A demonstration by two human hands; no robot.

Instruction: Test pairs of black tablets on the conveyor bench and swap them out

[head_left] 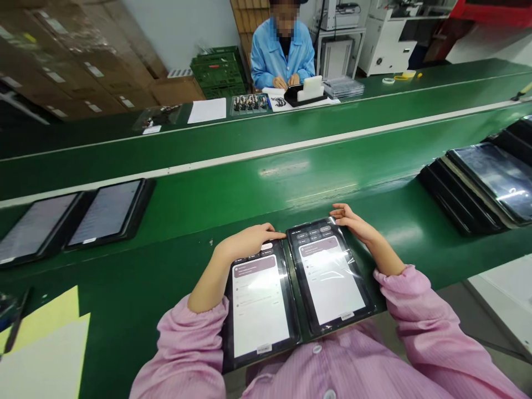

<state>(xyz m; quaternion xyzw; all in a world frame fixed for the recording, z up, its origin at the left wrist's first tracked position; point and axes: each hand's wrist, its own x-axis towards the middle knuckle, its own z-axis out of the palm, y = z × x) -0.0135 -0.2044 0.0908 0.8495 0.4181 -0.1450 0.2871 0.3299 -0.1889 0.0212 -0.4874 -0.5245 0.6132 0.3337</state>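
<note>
Two tablets with lit screens lie side by side on the green bench in front of me. My left hand (251, 239) rests over the top edge of the left tablet (260, 310), fingers stretched toward its upper right corner. At the upper right corner of the right tablet (332, 277), my right hand (352, 223) touches the edge with its fingers apart. Each screen shows a row of dark and light buttons above a white panel with a purple-grey box. Small white labels sit at both lower edges.
Two more lit tablets (106, 210) lie at the left. Stacked tablets (494, 177) stand at the right. Yellow and white paper (50, 349) lies at lower left. Across the green conveyor (249, 183), a person in a blue jacket (260, 52) works near a tray of small parts (250, 104).
</note>
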